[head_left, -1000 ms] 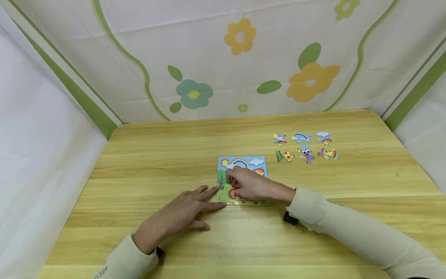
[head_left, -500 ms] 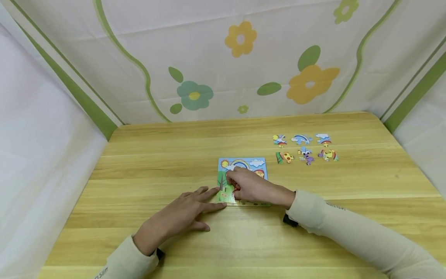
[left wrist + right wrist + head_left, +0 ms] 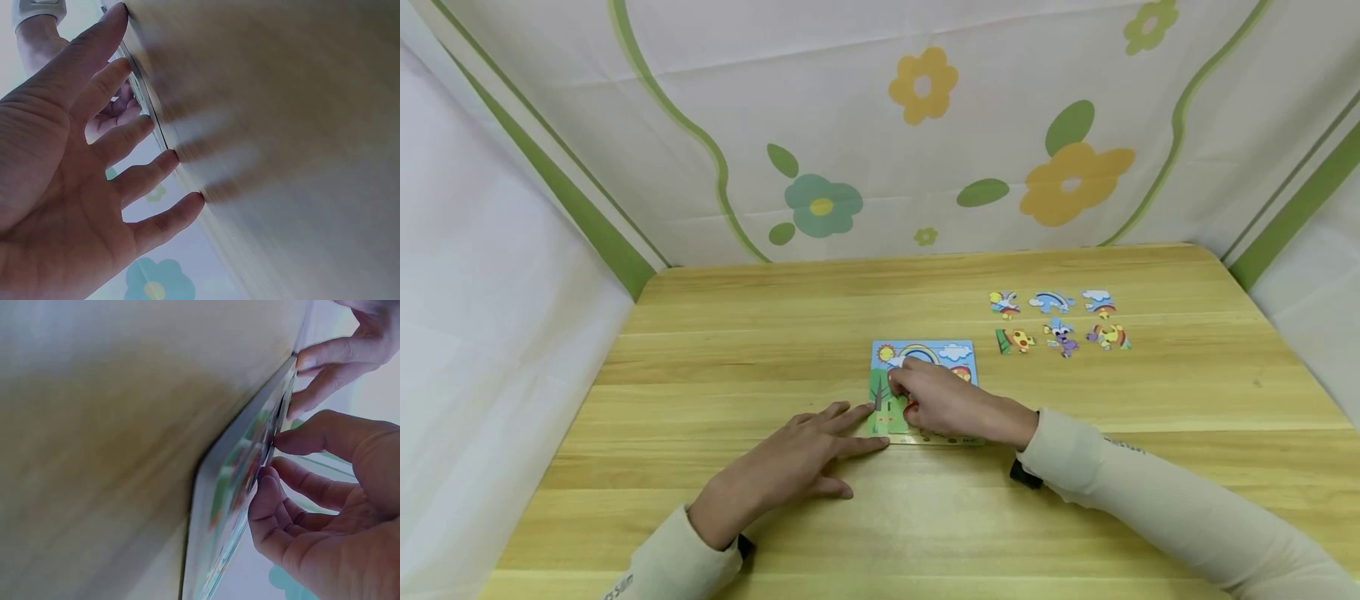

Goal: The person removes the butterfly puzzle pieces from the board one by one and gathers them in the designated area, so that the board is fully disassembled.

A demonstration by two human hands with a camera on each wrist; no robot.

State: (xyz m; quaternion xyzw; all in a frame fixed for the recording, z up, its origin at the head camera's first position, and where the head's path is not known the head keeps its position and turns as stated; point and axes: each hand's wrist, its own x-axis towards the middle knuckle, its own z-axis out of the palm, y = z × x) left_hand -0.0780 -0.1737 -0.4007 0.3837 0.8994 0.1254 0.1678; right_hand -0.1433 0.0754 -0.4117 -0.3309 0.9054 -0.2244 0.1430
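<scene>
A puzzle board [image 3: 958, 352] with a sun, rainbow and cloud picture lies flat at the middle of the table. My right hand [image 3: 946, 400] is over it, with thumb and fingers pinching a puzzle piece [image 3: 897, 418] low on its left half. Most of that piece is hidden beneath the hand; a green part shows. In the right wrist view, the right hand's [image 3: 331, 487] fingertips meet at the board's [image 3: 222, 506] surface. My left hand [image 3: 797, 454] is spread, its fingertips touching the board's left edge and the table beside it.
Several loose puzzle pieces [image 3: 1051, 302] lie in two rows on the wooden table [image 3: 737, 342], behind and to the right of the board. A white curtain [image 3: 700, 100] with printed flowers stands behind the table, and white cloth hangs at both sides.
The puzzle piece under my right hand has shifted slightly and now lies flatter on the board. Both hands have stayed almost in place.
</scene>
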